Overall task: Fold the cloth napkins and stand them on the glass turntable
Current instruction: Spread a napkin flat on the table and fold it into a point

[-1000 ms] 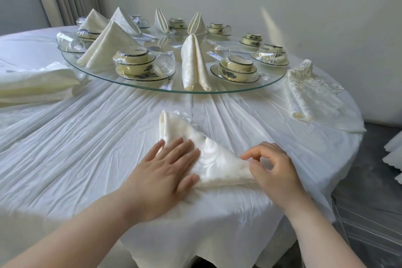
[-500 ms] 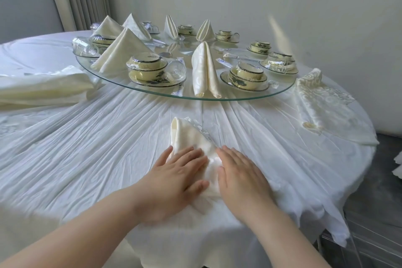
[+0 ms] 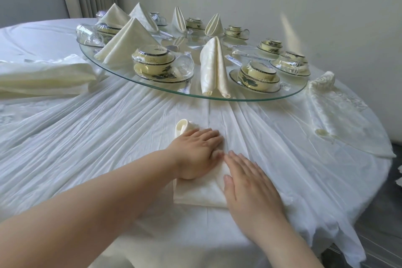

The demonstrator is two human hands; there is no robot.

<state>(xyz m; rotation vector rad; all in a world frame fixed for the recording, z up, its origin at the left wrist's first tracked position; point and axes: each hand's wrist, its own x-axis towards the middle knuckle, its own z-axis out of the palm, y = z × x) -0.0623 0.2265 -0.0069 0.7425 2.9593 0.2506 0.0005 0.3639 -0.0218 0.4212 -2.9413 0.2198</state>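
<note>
Just short of the glass turntable (image 3: 250, 98), the left hand (image 3: 196, 154) and right hand (image 3: 250, 183) press flat, fingers straight, on a folded napkin (image 3: 201, 191).

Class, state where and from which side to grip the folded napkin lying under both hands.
Probably across the napkin mid-length, from above, pinching both long edges: it lies flat and narrow, so that keeps its folds together.
</note>
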